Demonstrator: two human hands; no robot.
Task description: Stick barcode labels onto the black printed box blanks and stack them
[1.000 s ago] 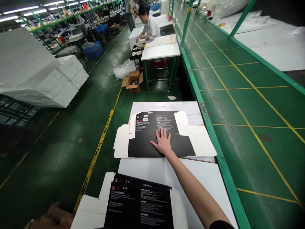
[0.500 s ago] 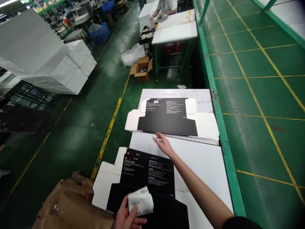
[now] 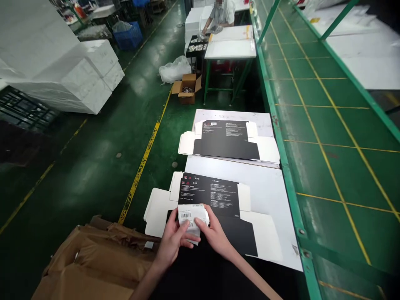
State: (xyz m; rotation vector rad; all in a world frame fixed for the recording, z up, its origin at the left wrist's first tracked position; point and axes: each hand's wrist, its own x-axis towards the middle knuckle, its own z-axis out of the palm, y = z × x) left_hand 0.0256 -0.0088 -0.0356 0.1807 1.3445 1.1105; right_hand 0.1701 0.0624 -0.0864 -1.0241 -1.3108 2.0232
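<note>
Both my hands are closed on a white roll of barcode labels (image 3: 187, 214). My left hand (image 3: 173, 237) grips its left side, the thumb lying across the front. On the right edge, my right hand (image 3: 215, 233) pinches the labels between thumb and fingers. Below them, a flat black-and-white printed box blank (image 3: 223, 196) lies on the white table (image 3: 265, 183), partly covered by my hands. Farther back rests a stack of similar flat box blanks (image 3: 226, 143), the top one bearing a small white label near its upper left.
Brown wrapping paper or card (image 3: 103, 258) is heaped at the lower left. A green rail (image 3: 286, 166) runs along the table's right side. An open carton (image 3: 186, 96) stands on the floor ahead, and a person (image 3: 223, 16) works at a farther table.
My right hand has come back from near the far stack to the label roll in my left hand. The view has shifted, and the near blank shows more fully.
</note>
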